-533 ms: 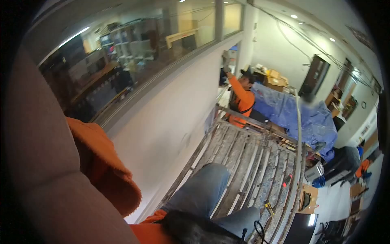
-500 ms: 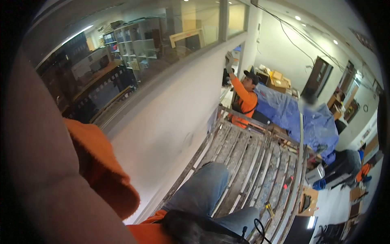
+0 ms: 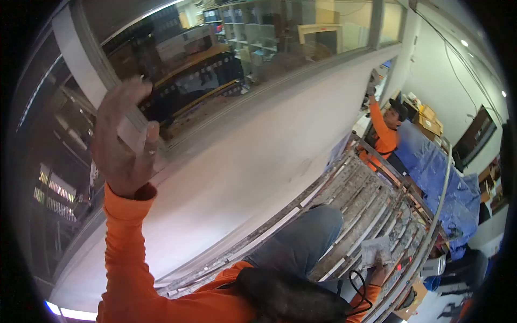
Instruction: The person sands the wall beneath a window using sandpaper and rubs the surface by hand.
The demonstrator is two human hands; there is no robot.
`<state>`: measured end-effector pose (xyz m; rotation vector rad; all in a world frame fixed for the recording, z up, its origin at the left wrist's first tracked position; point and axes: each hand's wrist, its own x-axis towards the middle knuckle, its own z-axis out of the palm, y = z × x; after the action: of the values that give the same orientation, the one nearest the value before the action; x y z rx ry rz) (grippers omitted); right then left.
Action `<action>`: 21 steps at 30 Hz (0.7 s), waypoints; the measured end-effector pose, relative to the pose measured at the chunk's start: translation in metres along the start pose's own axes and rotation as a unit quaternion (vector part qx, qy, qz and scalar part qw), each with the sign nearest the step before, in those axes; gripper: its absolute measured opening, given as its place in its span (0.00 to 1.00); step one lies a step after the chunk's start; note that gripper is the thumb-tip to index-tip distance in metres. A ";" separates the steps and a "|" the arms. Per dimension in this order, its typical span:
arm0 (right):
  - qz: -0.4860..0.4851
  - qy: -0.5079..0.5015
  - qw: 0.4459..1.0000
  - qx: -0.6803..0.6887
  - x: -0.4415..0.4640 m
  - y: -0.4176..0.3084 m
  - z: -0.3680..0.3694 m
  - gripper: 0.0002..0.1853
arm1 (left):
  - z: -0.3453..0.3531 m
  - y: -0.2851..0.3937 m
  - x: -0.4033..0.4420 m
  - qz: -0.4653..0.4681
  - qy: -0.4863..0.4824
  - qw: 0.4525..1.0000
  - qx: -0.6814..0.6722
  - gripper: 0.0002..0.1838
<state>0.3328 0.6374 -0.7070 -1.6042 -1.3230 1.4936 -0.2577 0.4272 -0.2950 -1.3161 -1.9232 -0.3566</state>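
My left hand (image 3: 123,140) is raised beside the window frame (image 3: 126,126), bare of any tool, thumb and fingers apart. Whether it touches the frame I cannot tell. Low at the right, my right hand (image 3: 380,273) holds a flat, greyish-white square piece (image 3: 376,251), its exact kind unclear, over the slatted platform (image 3: 371,188). The piece hides part of the fingers. Beneath the window runs a smooth pale wall panel (image 3: 242,151). My bent knee (image 3: 323,220) rests over the platform.
A metal rail (image 3: 442,188) edges the platform on the right. Past its far end, a co-worker in orange (image 3: 383,134) reaches up at an opening. Blue sheeting (image 3: 431,161) covers things there, with boxes (image 3: 429,121) behind. Shelves stand behind the glass.
My view has swung left. The left arm, close to the camera before, now stands farther off with its hand visible. My right hand and the square piece have come into view.
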 end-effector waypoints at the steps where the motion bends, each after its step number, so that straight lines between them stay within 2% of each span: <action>1: -0.094 -0.032 0.994 -0.051 0.103 -0.034 0.066 0.27 | 0.073 -0.019 0.000 -0.020 0.031 0.997 0.061 0.18; 2: -0.189 -0.054 0.976 -0.096 0.207 -0.071 0.132 0.27 | 0.137 -0.038 0.009 -0.027 0.056 0.995 0.076 0.18; 3: -0.107 -0.072 0.982 0.136 0.289 -0.129 0.206 0.26 | 0.197 -0.056 0.013 -0.058 0.095 0.990 0.083 0.18; 4: -0.044 -0.051 0.954 0.292 0.330 -0.210 0.199 0.26 | 0.286 -0.066 -0.012 -0.142 0.130 0.981 0.014 0.19; 5: -0.213 -0.054 0.936 0.274 0.373 -0.319 0.237 0.26 | 0.369 -0.100 -0.038 -0.204 0.279 0.938 -0.024 0.19; 6: -0.261 -0.066 0.942 0.202 0.376 -0.306 0.310 0.27 | 0.379 -0.158 -0.072 -0.228 0.275 0.934 -0.021 0.15; 8: -0.280 -0.113 0.948 0.101 0.334 -0.258 0.468 0.26 | 0.397 -0.291 -0.150 -0.248 0.237 0.939 -0.031 0.12; 10: -0.256 -0.222 0.933 0.118 0.306 -0.219 0.654 0.25 | 0.435 -0.414 -0.216 -0.168 0.120 0.977 -0.049 0.13; 12: -0.148 -0.325 0.897 0.260 0.228 -0.207 0.876 0.27 | 0.462 -0.555 -0.272 -0.115 0.064 0.990 -0.054 0.15; 13: -0.061 -0.362 0.864 0.345 0.177 -0.227 0.978 0.28 | 0.474 -0.620 -0.291 -0.099 0.051 0.992 -0.060 0.17; 15: -0.039 -0.400 0.853 0.333 0.139 -0.243 1.166 0.30 | 0.504 -0.758 -0.314 -0.121 0.006 0.992 -0.041 0.18; 17: -0.051 -0.428 0.837 0.337 0.139 -0.261 1.333 0.29 | 0.555 -0.876 -0.326 -0.154 -0.032 0.987 -0.025 0.18; 19: -0.066 -0.453 0.820 0.344 0.156 -0.284 1.506 0.29 | 0.625 -1.004 -0.330 -0.120 -0.013 0.993 0.000 0.18; 21: -0.014 -0.464 0.791 0.399 0.183 -0.308 1.671 0.28 | 0.699 -1.123 -0.324 -0.125 -0.031 0.992 -0.003 0.18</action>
<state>-1.3685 0.5610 -0.8542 -0.2568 -0.8453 2.4958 -1.4963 0.1512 -0.7896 -1.1027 -2.1460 -0.4501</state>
